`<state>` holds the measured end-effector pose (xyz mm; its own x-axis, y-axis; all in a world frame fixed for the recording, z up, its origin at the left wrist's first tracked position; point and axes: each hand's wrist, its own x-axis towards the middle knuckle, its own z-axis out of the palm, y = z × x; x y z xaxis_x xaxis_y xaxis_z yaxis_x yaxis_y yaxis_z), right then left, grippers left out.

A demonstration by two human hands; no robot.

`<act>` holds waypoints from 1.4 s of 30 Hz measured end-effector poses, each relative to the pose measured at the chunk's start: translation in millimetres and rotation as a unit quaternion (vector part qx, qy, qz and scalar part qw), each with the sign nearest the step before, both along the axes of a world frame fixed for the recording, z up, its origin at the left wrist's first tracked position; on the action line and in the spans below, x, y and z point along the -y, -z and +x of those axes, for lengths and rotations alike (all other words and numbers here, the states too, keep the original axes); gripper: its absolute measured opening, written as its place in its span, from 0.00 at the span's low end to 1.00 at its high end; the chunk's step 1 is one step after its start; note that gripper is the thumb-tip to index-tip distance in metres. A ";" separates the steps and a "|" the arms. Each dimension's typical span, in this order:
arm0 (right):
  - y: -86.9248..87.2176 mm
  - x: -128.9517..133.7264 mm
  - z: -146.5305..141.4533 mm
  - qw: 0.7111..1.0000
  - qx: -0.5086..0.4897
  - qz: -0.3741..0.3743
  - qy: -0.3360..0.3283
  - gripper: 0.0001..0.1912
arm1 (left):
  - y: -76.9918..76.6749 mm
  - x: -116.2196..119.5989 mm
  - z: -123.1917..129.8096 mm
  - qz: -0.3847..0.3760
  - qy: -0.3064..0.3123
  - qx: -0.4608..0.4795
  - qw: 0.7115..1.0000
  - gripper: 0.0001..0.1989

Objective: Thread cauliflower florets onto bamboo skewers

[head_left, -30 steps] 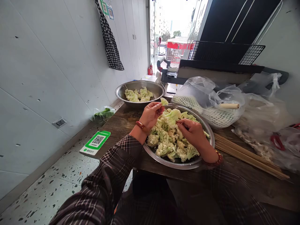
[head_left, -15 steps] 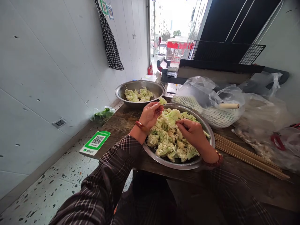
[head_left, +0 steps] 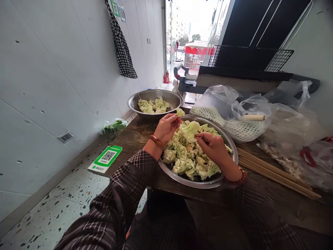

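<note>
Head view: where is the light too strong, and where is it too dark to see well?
Head view: the doorway burns out to white at its top; the right sleeve sinks into deep shadow; the bags catch glare.

And it was a small food shop or stall: a green QR payment card (head_left: 107, 157) lay at centre left, big metal basins of cauliflower (head_left: 191, 152) filled the middle, skewers (head_left: 277, 172) lined lower right, and glass doors (head_left: 217, 24) showed the street up top!

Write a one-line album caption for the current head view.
The left hand holds a small cauliflower piece above a metal bowl heaped with more, the right hand close by.
</note>
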<state>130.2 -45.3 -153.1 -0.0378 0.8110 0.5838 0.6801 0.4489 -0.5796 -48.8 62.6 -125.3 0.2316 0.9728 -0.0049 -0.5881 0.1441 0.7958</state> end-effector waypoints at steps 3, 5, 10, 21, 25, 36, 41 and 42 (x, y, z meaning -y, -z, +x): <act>0.4 -0.9 0.4 1.000 0.004 0.005 0.004 0.09 | 0.3 1.0 0.0 0.023 -0.001 -0.005 1.000 0.05; 0.3 -1.1 0.6 1.000 0.004 0.008 0.004 0.09 | 0.9 1.4 0.1 0.039 -0.006 -0.010 0.999 0.06; 0.3 -0.6 1.2 1.000 -0.003 0.007 -0.001 0.09 | 2.8 1.5 0.3 0.059 -0.007 -0.019 0.998 0.08; 5.2 -3.5 3.4 1.000 -0.017 0.004 0.001 0.09 | 4.3 0.8 -0.9 0.071 0.012 -0.032 0.997 0.11; 4.2 -3.4 3.7 1.000 -0.016 0.006 0.008 0.09 | 4.0 1.5 -1.6 0.088 0.004 -0.031 0.996 0.13; -2.8 1.7 4.5 1.000 -0.018 0.011 0.014 0.09 | 4.3 -0.9 -6.7 0.119 0.043 -0.057 0.990 0.11; -5.2 3.3 3.5 1.000 -0.015 0.006 0.015 0.09 | 0.4 1.5 -9.0 0.069 0.077 -0.042 0.994 0.10; -5.7 3.6 3.3 1.000 -0.015 0.009 0.015 0.09 | 0.0 1.5 -9.4 0.066 0.083 -0.042 0.994 0.10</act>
<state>133.5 -48.9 -147.5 0.0039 0.8009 0.5987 0.6751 0.4396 -0.5924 -58.3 61.1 -125.4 0.3927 0.9148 0.0941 -0.4963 0.1247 0.8591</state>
